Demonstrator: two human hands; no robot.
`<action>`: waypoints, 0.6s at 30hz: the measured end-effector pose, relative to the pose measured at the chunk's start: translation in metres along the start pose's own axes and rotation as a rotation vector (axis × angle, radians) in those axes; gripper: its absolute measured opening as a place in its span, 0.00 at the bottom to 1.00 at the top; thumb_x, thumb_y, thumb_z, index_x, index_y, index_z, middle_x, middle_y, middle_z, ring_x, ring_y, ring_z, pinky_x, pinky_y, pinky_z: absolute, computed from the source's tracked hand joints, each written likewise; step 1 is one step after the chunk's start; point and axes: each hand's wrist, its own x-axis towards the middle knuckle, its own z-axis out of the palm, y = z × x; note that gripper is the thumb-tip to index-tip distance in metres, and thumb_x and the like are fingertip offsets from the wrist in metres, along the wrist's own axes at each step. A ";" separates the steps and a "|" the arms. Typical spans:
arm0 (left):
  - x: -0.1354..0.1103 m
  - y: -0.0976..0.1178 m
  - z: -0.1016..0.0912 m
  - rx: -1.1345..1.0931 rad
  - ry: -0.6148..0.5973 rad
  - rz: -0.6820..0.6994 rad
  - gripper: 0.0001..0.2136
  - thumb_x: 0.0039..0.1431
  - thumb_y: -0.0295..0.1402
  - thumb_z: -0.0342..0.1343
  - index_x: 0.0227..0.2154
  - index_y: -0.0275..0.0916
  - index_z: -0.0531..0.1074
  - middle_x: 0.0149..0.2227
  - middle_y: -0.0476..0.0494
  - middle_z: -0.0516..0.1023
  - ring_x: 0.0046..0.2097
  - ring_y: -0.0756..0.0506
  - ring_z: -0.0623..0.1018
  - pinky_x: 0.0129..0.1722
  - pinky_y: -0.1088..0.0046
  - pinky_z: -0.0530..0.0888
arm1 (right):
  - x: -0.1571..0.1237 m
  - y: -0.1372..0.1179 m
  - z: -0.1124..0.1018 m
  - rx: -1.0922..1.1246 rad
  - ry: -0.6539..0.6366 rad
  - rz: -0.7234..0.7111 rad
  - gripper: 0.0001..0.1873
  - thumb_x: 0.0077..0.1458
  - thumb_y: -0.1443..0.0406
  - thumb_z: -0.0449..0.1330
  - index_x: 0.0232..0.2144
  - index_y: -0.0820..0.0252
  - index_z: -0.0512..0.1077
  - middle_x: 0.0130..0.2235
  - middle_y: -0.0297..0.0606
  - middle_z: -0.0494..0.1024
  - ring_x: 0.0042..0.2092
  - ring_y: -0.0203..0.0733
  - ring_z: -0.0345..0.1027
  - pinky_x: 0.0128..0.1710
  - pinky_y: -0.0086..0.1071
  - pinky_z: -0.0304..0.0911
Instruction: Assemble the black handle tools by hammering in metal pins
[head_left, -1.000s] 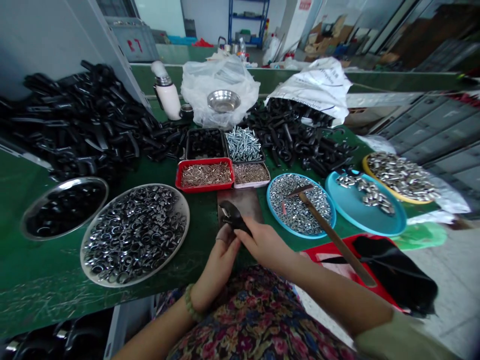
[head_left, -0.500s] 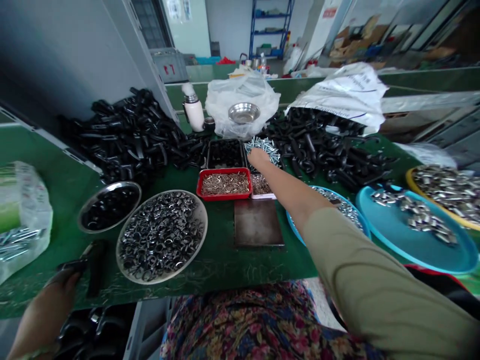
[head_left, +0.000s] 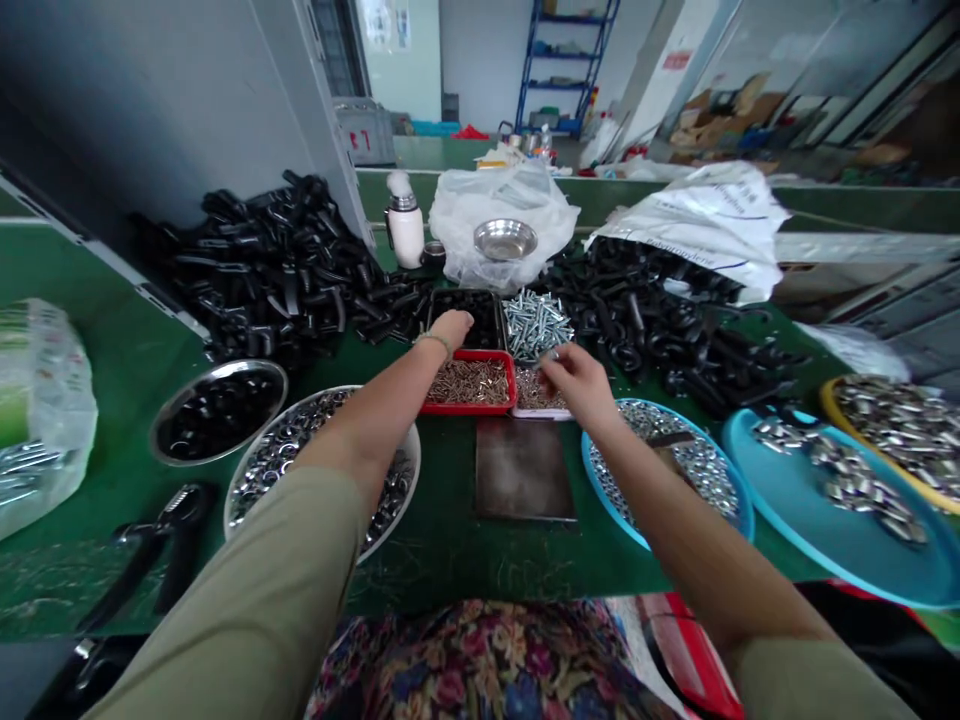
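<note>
My left hand (head_left: 452,328) reaches over the front of a black tray (head_left: 501,325) of small black parts. Its fingers are bent together and point down; what lies between them is hidden. My right hand (head_left: 581,382) is pinched just in front of the heap of silver screws (head_left: 536,322), with a shiny screw end showing at the fingertips. Below the hands are a red tray (head_left: 469,409) of thin copper-coloured pins and a pale tray (head_left: 541,413) of tiny rivet-like pieces. A black spring hand grip (head_left: 161,540) lies at the left of the table.
A dark metal plate (head_left: 525,470) lies at the centre front. Around it are a round tray (head_left: 415,470) of metal rings, a steel bowl (head_left: 281,400) of black parts and blue trays (head_left: 750,535) (head_left: 832,520) of metal pieces. Black handles (head_left: 292,270) are heaped behind.
My left hand has let go of the hand grip at the left and moved to the black tray. My right hand has drawn back from the screws towards me.
</note>
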 end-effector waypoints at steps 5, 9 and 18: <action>0.032 -0.007 0.031 0.029 -0.050 -0.039 0.14 0.60 0.36 0.56 0.46 0.34 0.71 0.48 0.38 0.74 0.47 0.43 0.75 0.47 0.58 0.73 | -0.112 0.005 -0.035 0.163 0.127 0.108 0.09 0.53 0.57 0.63 0.31 0.56 0.70 0.25 0.32 0.74 0.23 0.36 0.67 0.22 0.29 0.63; 0.027 -0.007 0.027 -0.036 0.020 -0.011 0.11 0.49 0.23 0.62 0.38 0.29 0.73 0.43 0.32 0.77 0.46 0.39 0.74 0.51 0.57 0.68 | -0.131 0.012 -0.037 0.178 0.205 0.100 0.07 0.54 0.59 0.62 0.34 0.54 0.69 0.27 0.33 0.75 0.24 0.36 0.68 0.24 0.30 0.64; -0.140 0.049 0.071 -1.240 -0.196 -0.095 0.11 0.49 0.33 0.63 0.38 0.38 0.77 0.40 0.43 0.79 0.37 0.47 0.79 0.41 0.68 0.77 | -0.103 0.012 0.006 -0.081 0.213 -0.235 0.07 0.52 0.64 0.62 0.36 0.51 0.74 0.33 0.35 0.77 0.31 0.39 0.70 0.35 0.34 0.68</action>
